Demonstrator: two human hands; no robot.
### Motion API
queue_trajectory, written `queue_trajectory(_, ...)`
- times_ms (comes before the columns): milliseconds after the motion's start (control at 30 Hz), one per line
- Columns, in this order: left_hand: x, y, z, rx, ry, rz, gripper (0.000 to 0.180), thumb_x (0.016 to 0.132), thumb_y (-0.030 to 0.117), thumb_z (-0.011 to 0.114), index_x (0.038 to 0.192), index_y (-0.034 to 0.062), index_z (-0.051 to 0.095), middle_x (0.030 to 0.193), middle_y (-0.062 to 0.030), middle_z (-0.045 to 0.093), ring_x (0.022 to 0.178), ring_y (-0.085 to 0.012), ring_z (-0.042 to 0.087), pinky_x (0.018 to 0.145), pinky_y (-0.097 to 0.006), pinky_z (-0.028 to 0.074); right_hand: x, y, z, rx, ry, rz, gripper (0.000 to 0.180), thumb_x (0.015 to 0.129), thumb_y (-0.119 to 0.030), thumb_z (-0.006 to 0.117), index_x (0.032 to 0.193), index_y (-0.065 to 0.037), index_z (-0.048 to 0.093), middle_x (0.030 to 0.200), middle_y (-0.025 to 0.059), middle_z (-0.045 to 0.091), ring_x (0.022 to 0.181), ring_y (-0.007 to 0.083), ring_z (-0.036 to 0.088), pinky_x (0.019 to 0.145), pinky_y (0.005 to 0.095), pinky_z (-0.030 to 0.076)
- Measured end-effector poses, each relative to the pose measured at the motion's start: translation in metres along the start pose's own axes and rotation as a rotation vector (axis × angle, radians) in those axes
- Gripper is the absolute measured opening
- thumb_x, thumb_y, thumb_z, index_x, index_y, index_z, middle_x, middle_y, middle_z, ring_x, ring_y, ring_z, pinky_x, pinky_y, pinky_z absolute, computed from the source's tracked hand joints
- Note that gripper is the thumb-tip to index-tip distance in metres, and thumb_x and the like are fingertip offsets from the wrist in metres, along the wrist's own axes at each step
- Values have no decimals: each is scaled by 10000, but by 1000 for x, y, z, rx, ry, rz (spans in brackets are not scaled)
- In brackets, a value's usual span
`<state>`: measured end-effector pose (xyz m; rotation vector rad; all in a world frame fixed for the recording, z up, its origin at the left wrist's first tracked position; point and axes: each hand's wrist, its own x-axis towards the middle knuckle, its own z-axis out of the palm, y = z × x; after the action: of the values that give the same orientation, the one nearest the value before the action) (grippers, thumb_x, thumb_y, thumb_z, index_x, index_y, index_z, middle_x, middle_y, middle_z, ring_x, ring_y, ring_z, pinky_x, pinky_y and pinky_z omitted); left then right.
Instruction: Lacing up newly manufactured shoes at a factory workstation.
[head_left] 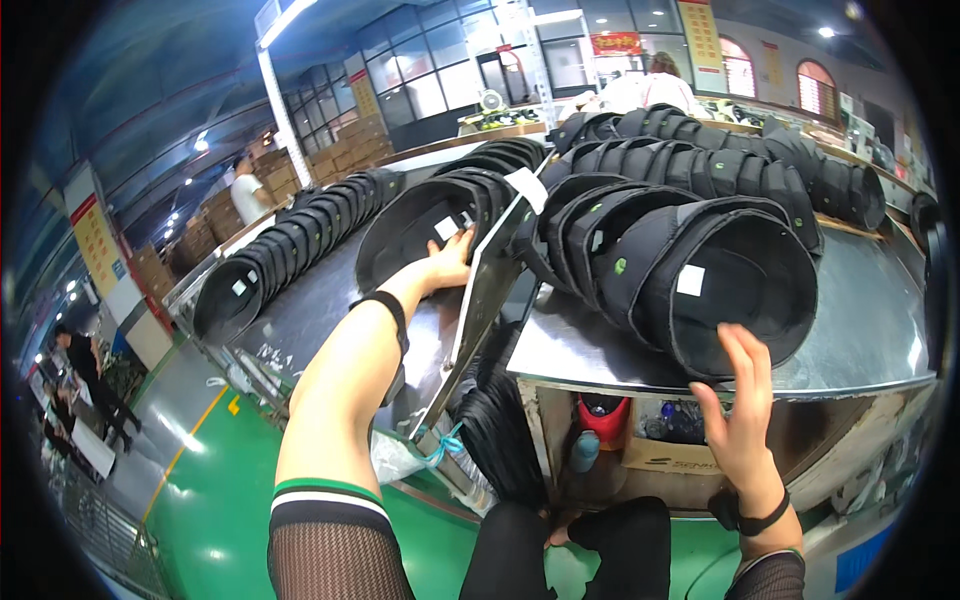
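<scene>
The person stands at two metal surfaces loaded with rows of round black fabric tubs nested on their sides. The left hand [450, 262] reaches forward with fingers curled against the rim of the front tub [425, 235] in the row on the left tabletop [320, 310], touching it without clearly gripping. The right hand [745, 400] is spread, fingers apart, just beside the lower rim of the nearest tub [745, 290] in the long row on the right tabletop [860, 340]; whether it touches the fabric cannot be told.

As for progress, the rows look long and orderly: dozens of tubs already lie nested, each with a small white label inside, so most of the lining-up appears done. What seems left is the handling of the two front tubs under the hands. A third row [290, 245] lies further left, untouched. More black fabric [495, 430] hangs in the gap between the two tabletops, above the green floor [220, 490].
</scene>
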<state>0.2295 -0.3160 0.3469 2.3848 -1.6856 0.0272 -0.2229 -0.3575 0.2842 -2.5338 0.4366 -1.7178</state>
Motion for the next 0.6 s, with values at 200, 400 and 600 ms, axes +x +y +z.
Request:
queue_trajectory(200, -89, 30, -28, -216, -89, -86, 751, 853, 291, 714, 1482, 103, 349, 1366, -126, 523, 1247, -214, 497, 1078, -347, 376, 24, 13, 18, -182, -149, -26, 328, 828, -119, 643, 1122, 23, 606, 1126, 181, 613, 998, 331, 588, 852, 425, 464)
queue_trajectory(400, -248, 69, 1, -469, 482, 92, 311, 870, 145, 685, 1162, 49, 634, 1083, -90, 672, 1006, -185, 642, 885, -339, 507, -65, 60, -31, 95, 244, 303, 372, 1027, -165, 430, 1230, 119, 555, 1358, 218, 518, 1207, 283, 539, 1049, 354, 390)
queue_trajectory(600, -380, 134, 71, -334, 462, 519, 1169, 680, 448, 815, 1526, 22, 130, 1579, -245, 79, 1464, -432, 49, 1167, -533, 114, -147, -91, -48, 566, 27, 252, 468, 1010, -324, 478, 1297, 41, 531, 1291, 213, 552, 1147, 320, 570, 999, 413, 438)
